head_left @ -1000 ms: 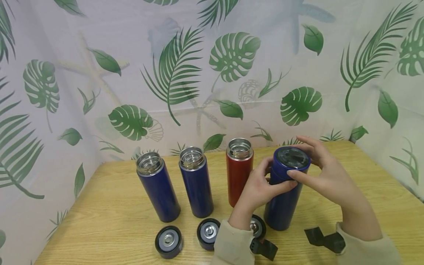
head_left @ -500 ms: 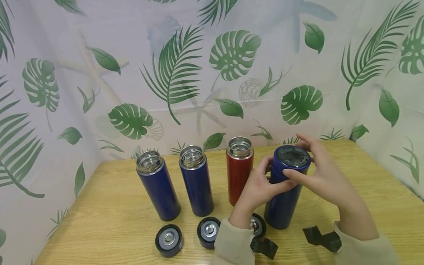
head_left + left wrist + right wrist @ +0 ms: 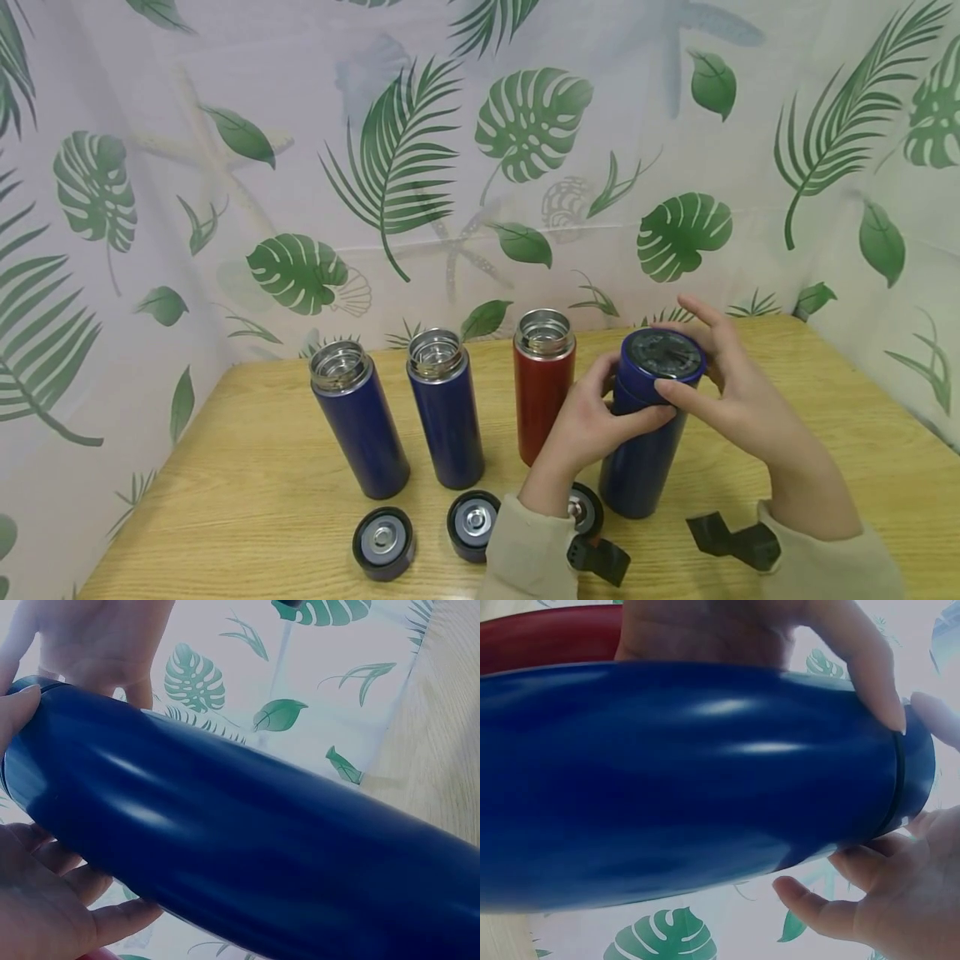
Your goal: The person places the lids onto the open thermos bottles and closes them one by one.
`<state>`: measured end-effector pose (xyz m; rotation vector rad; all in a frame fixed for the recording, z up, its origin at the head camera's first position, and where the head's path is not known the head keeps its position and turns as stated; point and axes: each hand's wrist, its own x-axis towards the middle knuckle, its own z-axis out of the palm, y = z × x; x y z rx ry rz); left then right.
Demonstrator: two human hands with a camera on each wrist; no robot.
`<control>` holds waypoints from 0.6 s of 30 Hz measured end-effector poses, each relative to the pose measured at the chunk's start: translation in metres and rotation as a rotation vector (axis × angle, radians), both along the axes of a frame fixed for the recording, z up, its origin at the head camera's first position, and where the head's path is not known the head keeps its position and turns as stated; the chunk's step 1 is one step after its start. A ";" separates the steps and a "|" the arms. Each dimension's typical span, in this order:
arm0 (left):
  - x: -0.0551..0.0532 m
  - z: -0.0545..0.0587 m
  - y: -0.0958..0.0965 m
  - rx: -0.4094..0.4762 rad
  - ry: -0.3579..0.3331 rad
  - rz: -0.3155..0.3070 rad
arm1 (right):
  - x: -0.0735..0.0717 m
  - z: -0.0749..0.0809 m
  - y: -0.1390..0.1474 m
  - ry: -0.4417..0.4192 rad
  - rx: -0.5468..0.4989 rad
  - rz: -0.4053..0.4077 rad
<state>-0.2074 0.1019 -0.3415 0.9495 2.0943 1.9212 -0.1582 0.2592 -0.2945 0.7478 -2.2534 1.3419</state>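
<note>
At the right of the head view a blue vacuum flask (image 3: 637,475) stands on the table with its dark-topped lid (image 3: 663,353) on. My left hand (image 3: 588,421) is wrapped round the flask's upper body, just below the lid; its thumb lies across the front. My right hand (image 3: 738,400) holds the lid by its rim, thumb in front and fingers behind, index finger raised. The right wrist view shows a narrow dark seam (image 3: 900,776) between lid and body. Left of the hands stand a red flask (image 3: 542,400) and two blue flasks (image 3: 447,433) (image 3: 363,442), all uncapped with steel necks.
Three loose lids lie underside up near the table's front: one at left (image 3: 384,542), one in the middle (image 3: 474,523), and one (image 3: 585,510) partly hidden by my left wrist. A leaf-printed cloth (image 3: 420,183) hangs behind the wooden table (image 3: 247,467).
My right thumb moves slightly left along the lid's rim, then back right, and the right fingers shift a little. The left hand and the flasks stay in place.
</note>
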 end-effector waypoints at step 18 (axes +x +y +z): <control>0.001 0.001 0.000 0.034 0.008 0.010 | 0.002 0.004 -0.007 -0.038 0.107 -0.288</control>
